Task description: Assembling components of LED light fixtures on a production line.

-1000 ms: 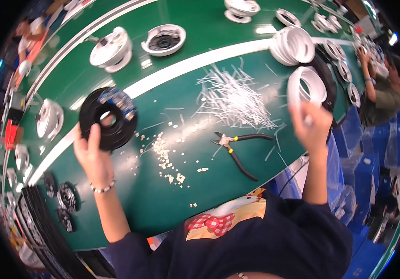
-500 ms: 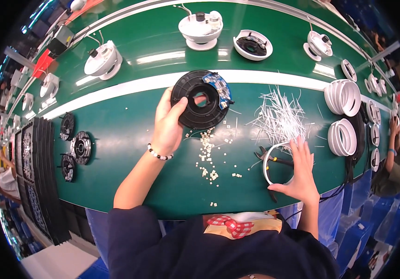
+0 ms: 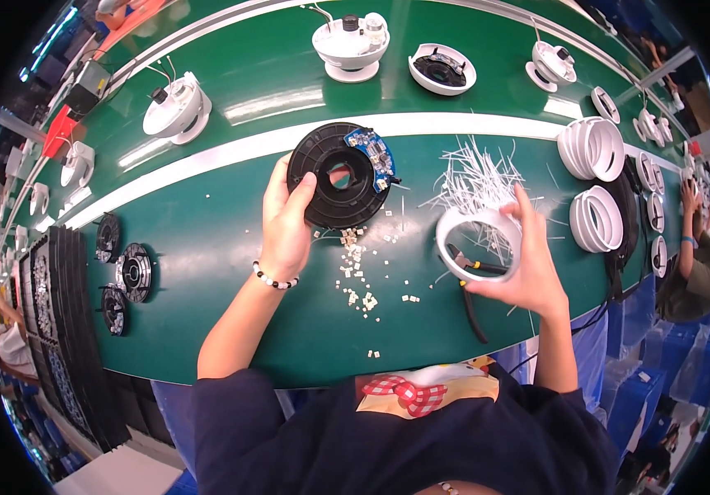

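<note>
head view: left hand [image 3: 286, 224] grips black disc [image 3: 334, 191]; right hand [image 3: 524, 268] grips white ring [image 3: 479, 244].

Single head cam, fisheye, looks steeply down from above the person at green workbench [image 3: 206, 272]; hands close, mid-frame; bench's far edge at 12 o'clock.

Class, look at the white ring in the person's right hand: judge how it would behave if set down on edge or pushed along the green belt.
The white ring looks like thin rigid plastic, so probably stiff and light; the right hand holds it up with the fingertips alone. Being round, it would likely roll if stood on edge. Laid flat on the smooth green belt, it would probably slide easily.
</note>
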The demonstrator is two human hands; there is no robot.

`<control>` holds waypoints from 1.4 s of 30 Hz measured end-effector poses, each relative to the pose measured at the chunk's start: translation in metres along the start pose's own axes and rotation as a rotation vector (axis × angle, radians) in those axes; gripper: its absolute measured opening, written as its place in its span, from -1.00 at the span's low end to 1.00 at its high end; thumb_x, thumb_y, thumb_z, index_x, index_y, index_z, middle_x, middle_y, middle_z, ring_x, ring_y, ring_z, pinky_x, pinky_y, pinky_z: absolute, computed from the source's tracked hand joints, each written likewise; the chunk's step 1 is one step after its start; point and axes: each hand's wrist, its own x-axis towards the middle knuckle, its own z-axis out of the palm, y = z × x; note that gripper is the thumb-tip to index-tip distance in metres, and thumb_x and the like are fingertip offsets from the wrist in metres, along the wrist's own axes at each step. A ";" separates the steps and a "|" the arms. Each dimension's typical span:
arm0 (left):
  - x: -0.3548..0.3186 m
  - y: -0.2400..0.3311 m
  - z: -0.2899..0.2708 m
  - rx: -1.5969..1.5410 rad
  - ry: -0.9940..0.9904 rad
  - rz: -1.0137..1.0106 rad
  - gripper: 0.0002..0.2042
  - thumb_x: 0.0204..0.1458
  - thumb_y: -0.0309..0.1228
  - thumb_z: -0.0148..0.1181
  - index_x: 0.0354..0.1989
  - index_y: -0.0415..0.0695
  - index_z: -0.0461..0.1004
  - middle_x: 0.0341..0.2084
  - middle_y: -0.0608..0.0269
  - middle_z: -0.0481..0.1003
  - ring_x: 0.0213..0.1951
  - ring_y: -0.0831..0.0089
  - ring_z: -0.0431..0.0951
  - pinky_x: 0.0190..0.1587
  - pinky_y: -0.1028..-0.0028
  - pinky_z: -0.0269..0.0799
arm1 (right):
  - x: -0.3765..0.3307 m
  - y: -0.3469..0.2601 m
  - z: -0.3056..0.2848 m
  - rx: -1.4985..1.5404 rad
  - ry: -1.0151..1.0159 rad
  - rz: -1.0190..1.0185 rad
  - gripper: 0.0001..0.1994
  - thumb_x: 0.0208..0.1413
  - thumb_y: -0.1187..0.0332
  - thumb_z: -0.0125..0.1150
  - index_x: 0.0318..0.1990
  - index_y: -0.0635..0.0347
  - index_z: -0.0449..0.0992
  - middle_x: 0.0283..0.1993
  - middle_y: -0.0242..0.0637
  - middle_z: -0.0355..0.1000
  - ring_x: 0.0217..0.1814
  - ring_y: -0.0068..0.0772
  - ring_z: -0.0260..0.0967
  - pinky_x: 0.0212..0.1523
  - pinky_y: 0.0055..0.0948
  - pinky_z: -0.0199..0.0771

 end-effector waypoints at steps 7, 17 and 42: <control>-0.004 -0.008 -0.003 0.002 -0.019 -0.009 -0.69 0.05 -0.50 -0.16 -0.01 -0.32 0.14 -0.10 0.08 0.31 -0.04 0.34 0.35 0.03 0.41 0.23 | 0.014 -0.003 0.025 -0.243 -0.045 -0.068 -0.02 -0.59 0.14 0.45 0.11 0.25 0.07 0.01 -0.05 0.11 0.04 -0.01 0.05 0.04 -0.19 0.06; 0.002 -0.008 0.000 -0.056 -0.021 -0.032 -0.73 0.07 -0.51 -0.17 -0.05 -0.30 0.16 -0.13 0.11 0.33 -0.07 0.37 0.37 -0.02 0.44 0.30 | 0.045 -0.010 0.062 -0.302 0.005 0.112 0.08 -0.55 0.05 0.41 0.15 0.38 -0.10 0.16 0.14 -0.08 0.17 0.12 -0.07 0.14 -0.13 0.01; -0.006 -0.019 0.013 -0.624 -0.352 -0.541 -0.26 -0.01 0.15 -0.29 0.15 -0.26 -0.04 0.06 0.01 0.16 0.07 0.20 0.22 0.12 0.22 0.13 | 0.076 -0.047 0.065 0.993 0.077 -0.402 0.26 -0.65 0.23 0.52 0.22 0.29 -0.35 0.24 0.07 -0.20 0.21 -0.17 -0.04 0.11 -0.30 0.12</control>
